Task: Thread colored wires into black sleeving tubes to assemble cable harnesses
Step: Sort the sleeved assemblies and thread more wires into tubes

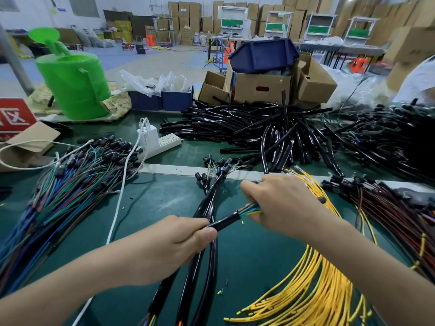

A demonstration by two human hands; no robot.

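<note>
My left hand (174, 243) grips a black sleeving tube (226, 222) near its open end, just above the green mat. A small bundle of colored wires (250, 209), green, red and yellow, sticks out of that end. My right hand (280, 205) pinches these wires right beside the tube mouth. Under my left hand lie a few finished sleeved harnesses (207, 208) with black connectors at their far ends. Loose yellow wires (313, 278) fan out below my right forearm.
A heap of black tubes (270, 128) lies at mid-table. Blue and green wire bundles (70, 189) sit left, red and black ones (395, 212) right. A white power strip (162, 142), a green watering can (75, 83) and cardboard boxes (261, 88) stand behind. Another person's sleeve (419, 81) shows at far right.
</note>
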